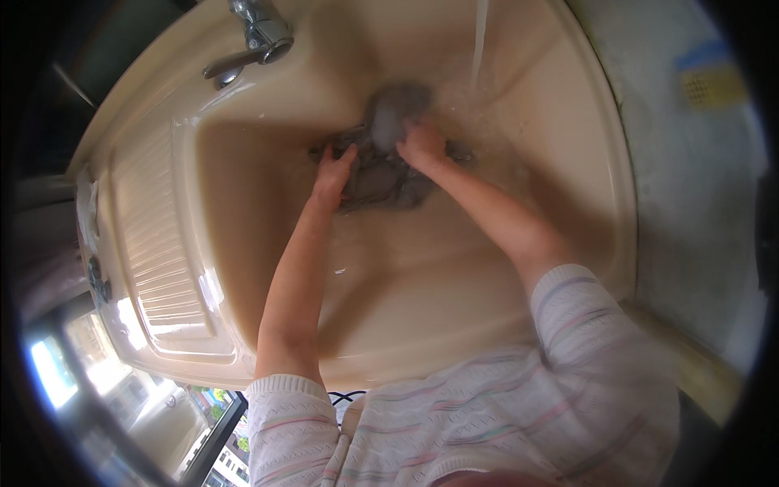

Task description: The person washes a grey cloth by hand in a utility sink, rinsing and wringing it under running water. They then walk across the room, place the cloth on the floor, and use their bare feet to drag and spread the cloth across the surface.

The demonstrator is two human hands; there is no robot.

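Observation:
A dark grey, wet cloth (380, 182) lies bunched in the beige sink basin (426, 255). One part of it bulges up in a pale, rounded swell between my hands. My left hand (333, 175) is at the cloth's left end, thumb and fingers spread apart and touching it. Curled over the cloth's right side is my right hand (424, 145), its fingertips partly hidden in the fabric. A thin stream of water (479, 45) falls into the basin beyond my right hand; its outlet is out of view.
A chrome tap with a lever (258, 45) stands at the sink's far left. The ribbed drainboard (155, 225) joins the basin on the left. On the grey surface to the right lies a blurred yellow and blue object (712, 82). A window (207, 438) shows at lower left.

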